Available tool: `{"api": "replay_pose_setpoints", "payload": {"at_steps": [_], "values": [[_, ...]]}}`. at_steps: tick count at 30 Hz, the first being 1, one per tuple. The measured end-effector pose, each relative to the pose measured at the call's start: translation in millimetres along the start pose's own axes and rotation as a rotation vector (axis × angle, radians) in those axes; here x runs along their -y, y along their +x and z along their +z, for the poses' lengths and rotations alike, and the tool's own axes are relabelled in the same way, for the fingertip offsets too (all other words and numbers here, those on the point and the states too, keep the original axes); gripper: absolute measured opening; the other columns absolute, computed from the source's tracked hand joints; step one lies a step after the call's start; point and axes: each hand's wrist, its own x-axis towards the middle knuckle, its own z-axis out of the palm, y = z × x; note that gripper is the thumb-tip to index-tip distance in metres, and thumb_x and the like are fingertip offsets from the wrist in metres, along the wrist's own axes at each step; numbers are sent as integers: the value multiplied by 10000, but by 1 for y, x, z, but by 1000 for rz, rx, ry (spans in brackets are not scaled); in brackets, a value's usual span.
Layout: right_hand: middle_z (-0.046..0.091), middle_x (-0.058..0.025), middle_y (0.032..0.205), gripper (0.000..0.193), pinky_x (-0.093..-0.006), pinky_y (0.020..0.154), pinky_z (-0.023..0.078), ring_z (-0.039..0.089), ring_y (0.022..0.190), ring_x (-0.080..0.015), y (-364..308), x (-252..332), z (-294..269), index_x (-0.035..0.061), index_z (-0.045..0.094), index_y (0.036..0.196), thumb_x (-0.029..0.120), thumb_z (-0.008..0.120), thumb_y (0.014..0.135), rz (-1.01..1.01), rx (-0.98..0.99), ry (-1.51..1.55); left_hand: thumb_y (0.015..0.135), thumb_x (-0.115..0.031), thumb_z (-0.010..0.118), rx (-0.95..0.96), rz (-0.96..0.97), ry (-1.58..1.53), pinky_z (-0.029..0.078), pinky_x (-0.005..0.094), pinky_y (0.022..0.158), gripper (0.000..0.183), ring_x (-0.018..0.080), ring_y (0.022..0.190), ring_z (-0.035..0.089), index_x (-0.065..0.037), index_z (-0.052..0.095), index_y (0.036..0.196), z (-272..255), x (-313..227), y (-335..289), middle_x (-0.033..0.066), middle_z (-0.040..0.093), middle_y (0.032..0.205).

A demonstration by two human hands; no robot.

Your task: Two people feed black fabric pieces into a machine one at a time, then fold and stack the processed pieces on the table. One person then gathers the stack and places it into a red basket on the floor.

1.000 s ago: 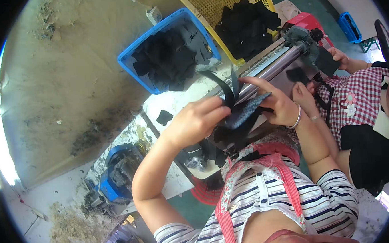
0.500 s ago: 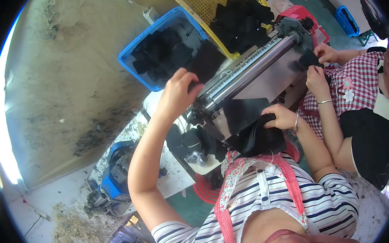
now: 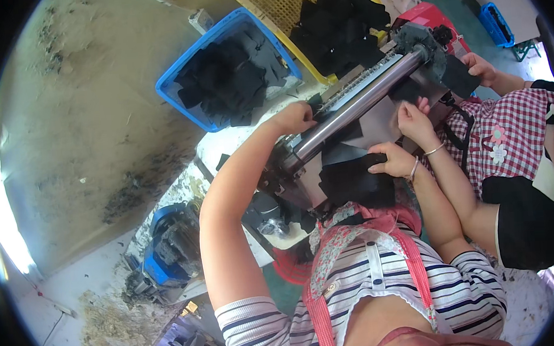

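Machine with a long steel roller (image 3: 361, 98) is running diagonally across the middle of the head view, from lower left toward upper right. Beyond it, a blue crate (image 3: 183, 93) filled with black fabric pieces (image 3: 230, 81) is sitting beside a yellow perforated crate (image 3: 279, 8) that is holding a second heap of black pieces (image 3: 337, 23). A red stool (image 3: 423, 15) is showing behind the far end of the roller, and a small blue basket (image 3: 496, 23) is lying on the green floor well apart from it. To the lower left, a blue motor unit (image 3: 167, 249) coated in dust is standing among scraps. A co-worker in a red checked shirt (image 3: 510, 140) is working on the right; one hand of that person (image 3: 416, 120) is pressing a grey sheet (image 3: 382, 125) just below the roller, and the other hand (image 3: 480, 68) is touching a black piece at the roller's far end.

The person's left hand (image 3: 296, 116) is reaching over the machine to the near end of the roller, its fingers curling together onto a small black piece at the roller's edge; whether it is truly pinching that piece cannot be told. The right hand (image 3: 393, 161) is closing over the top edge of a stack of black fabric (image 3: 353, 181), which is lying against the person's chest just below the roller.
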Motion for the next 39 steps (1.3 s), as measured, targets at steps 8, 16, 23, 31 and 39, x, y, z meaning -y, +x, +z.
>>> {"api": "replay_pose_setpoints", "payload": {"at_steps": [8,16,23,31,39], "values": [[633,-160,822,334,-320,743,454,612,782,-241,4,-12,-7,-23,615,922,179,721,678,80,48,-141,645,-105,672,-319,-154,-111,460,331,627,151,257,680,592,-8,583,719,-33,15,-18,129,602,717],[626,-183,853,339,-337,737,457,609,808,-295,0,-12,2,-23,612,913,195,724,679,14,7,-217,623,-145,717,-277,-442,-99,483,339,635,171,263,658,617,-18,608,656,4,42,-8,135,622,671],[628,-170,833,302,-331,716,465,618,777,-266,-4,-7,-1,-23,619,886,152,723,663,125,48,-117,684,-51,629,-697,-520,105,473,430,693,538,383,818,589,-101,398,1167,-44,51,-72,185,613,938],[561,-36,695,181,-247,629,431,526,672,-98,-4,-9,7,-33,579,794,2,687,653,58,-21,-80,715,-77,528,-513,-325,683,447,373,737,176,247,865,540,-83,553,889,61,110,-159,79,535,867],[603,-115,749,229,-291,676,454,587,707,-193,-2,-3,6,-32,600,825,61,713,648,87,-35,-153,719,-352,592,-64,-662,386,471,396,771,345,290,909,569,-39,620,861,55,114,-148,141,597,952]]}}
